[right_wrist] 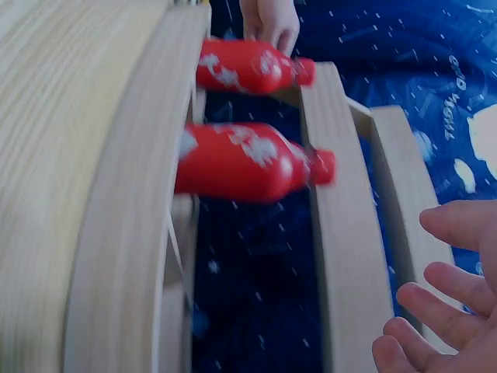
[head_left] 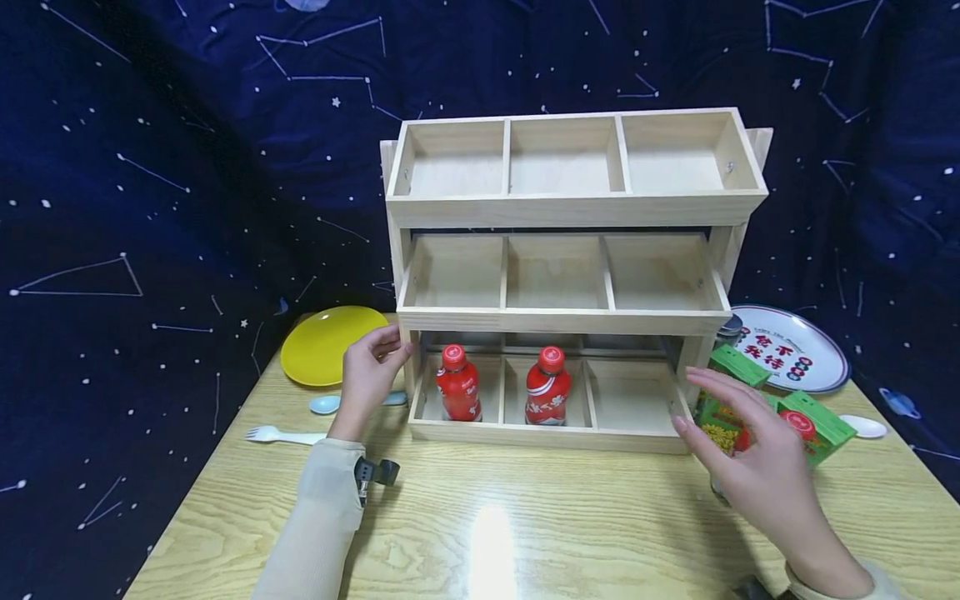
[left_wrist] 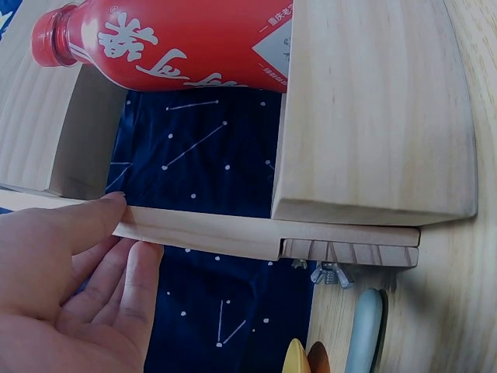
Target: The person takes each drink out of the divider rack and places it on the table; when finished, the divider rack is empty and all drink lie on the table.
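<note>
A three-tier wooden rack (head_left: 551, 321) stands on the table, each tier split into three compartments. My left hand (head_left: 372, 377) pinches its left upright (left_wrist: 206, 233) between thumb and fingers, beside the bottom tier. Spread fingers and a raised thumb show on my right hand (head_left: 761, 467), which is at the rack's right end with nothing in its grasp. In the bottom tier, one red bottle (head_left: 458, 385) stands in the left compartment and another red bottle (head_left: 548, 388) in the middle one. The upper two tiers hold nothing.
Left of the rack lie a yellow plate (head_left: 322, 350), a blue spoon (head_left: 325, 405) and a white fork (head_left: 281, 435). Behind my right hand are green cartons (head_left: 823, 421), a red-capped item (head_left: 799, 425), a white plate (head_left: 821, 342) and a white spoon (head_left: 864, 427). A dark starry cloth (head_left: 187, 167) hangs behind.
</note>
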Demonstrator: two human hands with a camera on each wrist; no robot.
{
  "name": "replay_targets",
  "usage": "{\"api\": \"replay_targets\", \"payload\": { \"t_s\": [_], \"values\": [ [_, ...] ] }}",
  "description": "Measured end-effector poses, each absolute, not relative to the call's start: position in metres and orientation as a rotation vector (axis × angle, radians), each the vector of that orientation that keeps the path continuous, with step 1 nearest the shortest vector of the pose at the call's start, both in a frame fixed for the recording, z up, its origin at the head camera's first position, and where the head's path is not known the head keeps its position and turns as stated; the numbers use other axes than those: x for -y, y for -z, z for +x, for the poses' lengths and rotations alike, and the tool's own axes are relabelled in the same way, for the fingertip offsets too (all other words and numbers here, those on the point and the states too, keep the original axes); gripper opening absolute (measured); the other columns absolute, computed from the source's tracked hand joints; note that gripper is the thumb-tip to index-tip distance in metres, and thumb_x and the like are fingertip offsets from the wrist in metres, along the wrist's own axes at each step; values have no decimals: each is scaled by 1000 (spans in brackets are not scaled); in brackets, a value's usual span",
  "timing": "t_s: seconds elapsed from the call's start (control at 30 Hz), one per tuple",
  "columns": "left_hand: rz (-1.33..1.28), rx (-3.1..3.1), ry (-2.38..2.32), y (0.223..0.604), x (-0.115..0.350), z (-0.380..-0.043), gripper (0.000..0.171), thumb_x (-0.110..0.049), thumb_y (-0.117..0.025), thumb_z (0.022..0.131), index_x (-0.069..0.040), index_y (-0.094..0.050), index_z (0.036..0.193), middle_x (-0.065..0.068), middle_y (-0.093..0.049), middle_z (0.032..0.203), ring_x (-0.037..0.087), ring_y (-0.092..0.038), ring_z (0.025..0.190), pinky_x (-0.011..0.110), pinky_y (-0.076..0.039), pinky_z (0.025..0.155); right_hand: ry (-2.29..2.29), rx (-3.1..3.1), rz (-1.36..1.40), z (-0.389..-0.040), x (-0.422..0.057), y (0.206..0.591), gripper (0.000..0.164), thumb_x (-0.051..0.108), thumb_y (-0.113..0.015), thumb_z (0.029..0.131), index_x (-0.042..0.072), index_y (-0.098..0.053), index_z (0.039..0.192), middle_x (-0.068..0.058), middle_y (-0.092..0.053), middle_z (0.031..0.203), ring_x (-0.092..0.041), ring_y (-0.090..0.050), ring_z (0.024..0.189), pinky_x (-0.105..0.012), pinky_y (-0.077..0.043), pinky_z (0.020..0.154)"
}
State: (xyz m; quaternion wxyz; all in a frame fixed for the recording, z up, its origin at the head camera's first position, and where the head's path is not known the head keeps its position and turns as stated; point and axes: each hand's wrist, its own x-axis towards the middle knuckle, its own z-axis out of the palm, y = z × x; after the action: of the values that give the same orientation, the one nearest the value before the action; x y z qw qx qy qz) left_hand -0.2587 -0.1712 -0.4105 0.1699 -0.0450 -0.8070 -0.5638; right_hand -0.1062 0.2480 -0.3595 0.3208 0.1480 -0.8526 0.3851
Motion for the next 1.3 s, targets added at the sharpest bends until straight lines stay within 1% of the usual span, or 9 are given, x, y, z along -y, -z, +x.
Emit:
{"api": "replay_targets", "payload": {
  "t_s": [0.2,0.37,0.53,0.6,0.77,0.97,1.1,1.23,1.3],
  "values": [
    [-108,2302,1585,410,171,-258,37,-12,-76,88,-3,-66,123,11,-69,114,23,-66,101,30,-56,88,-1069,2242,537,-136,-211,373,57,-6,-83,73,7,-66,125,-6,-65,124,-6,-55,114,-11,-42,93],
    [-126,2305,1590,410,171,-259,38,-11,-75,88,-2,-66,124,12,-69,114,24,-66,101,30,-56,87,-1145,2318,507,-159,-188,384,52,4,-81,81,11,-64,129,-2,-62,128,-18,-57,115,-16,-45,96],
    [-132,2306,1594,409,170,-260,38,-11,-75,89,-2,-66,125,12,-69,115,24,-66,101,30,-56,87,-1224,2331,516,-179,-168,388,57,7,-81,82,11,-60,135,-4,-59,133,-22,-55,120,-42,-52,96],
    [-122,2308,1585,409,171,-260,38,-12,-75,89,-3,-66,125,12,-69,115,23,-66,101,30,-56,87,-1257,2321,530,-186,-162,390,59,5,-81,82,11,-59,136,-6,-60,132,-24,-58,118,-48,-53,93],
    [-120,2310,1584,411,172,-260,38,-12,-75,89,-4,-66,124,11,-69,115,23,-66,102,29,-56,87,-1354,2313,523,-195,-151,402,61,2,-79,83,14,-57,138,-9,-63,127,-27,-64,109,-46,-57,85],
    [-126,2297,1591,412,173,-258,36,-11,-75,89,-3,-67,123,12,-70,114,23,-66,100,28,-56,87,-1417,2207,517,-199,-148,413,58,0,-79,82,14,-61,134,-6,-65,125,-26,-65,105,-45,-57,86],
    [-139,2297,1586,412,173,-259,37,-11,-75,89,-2,-67,123,12,-69,114,24,-66,100,29,-57,87,-1429,2146,525,-198,-148,412,54,-1,-81,79,14,-64,129,-1,-66,120,-20,-65,100,-34,-58,85],
    [-137,2294,1597,411,172,-259,36,-11,-75,89,-3,-67,123,12,-69,114,24,-66,100,30,-57,87,-1393,2092,551,-190,-146,400,52,-9,-79,77,3,-64,126,-9,-66,115,-20,-64,96,-23,-55,85],
    [-132,2296,1597,411,172,-259,36,-11,-75,89,-3,-67,123,12,-69,114,24,-66,100,30,-57,87,-1370,2061,564,-181,-145,388,51,-13,-78,76,-2,-63,124,-14,-66,113,-19,-63,96,-21,-54,87]
  ]
}}
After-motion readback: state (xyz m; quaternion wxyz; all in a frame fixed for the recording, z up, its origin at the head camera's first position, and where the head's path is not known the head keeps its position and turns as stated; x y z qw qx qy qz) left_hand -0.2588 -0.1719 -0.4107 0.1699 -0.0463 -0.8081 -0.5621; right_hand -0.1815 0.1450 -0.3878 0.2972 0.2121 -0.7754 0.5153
